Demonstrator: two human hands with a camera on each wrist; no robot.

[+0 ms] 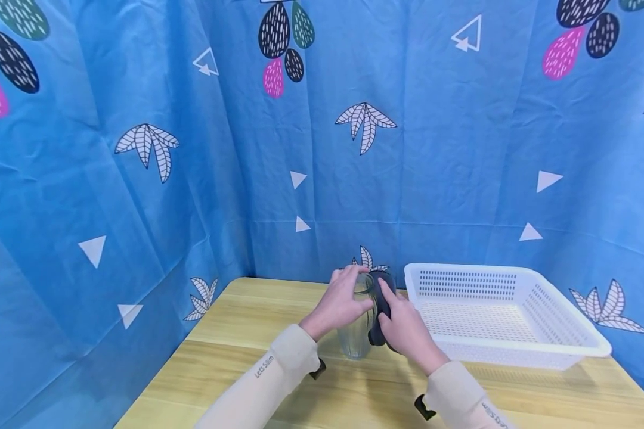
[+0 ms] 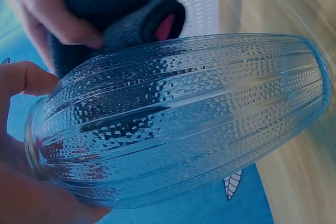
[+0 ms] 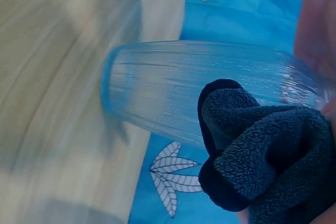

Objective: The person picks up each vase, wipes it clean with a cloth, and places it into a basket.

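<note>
Vase [image 1: 355, 336], clear ribbed glass — upright on or just above the bench [image 1: 204, 351], left hand [image 1: 343, 300] curled round its neck, right hand [image 1: 408, 328] gripping a bunched dark cloth [image 3: 273, 145] beside it. Advised: steady hold at the neck, light even cloth pressure along the ribs. White basket [image 1: 507, 353], right — close by, likely limiting the right hand's swing. Blue curtain [image 1: 445, 149] behind.
</note>
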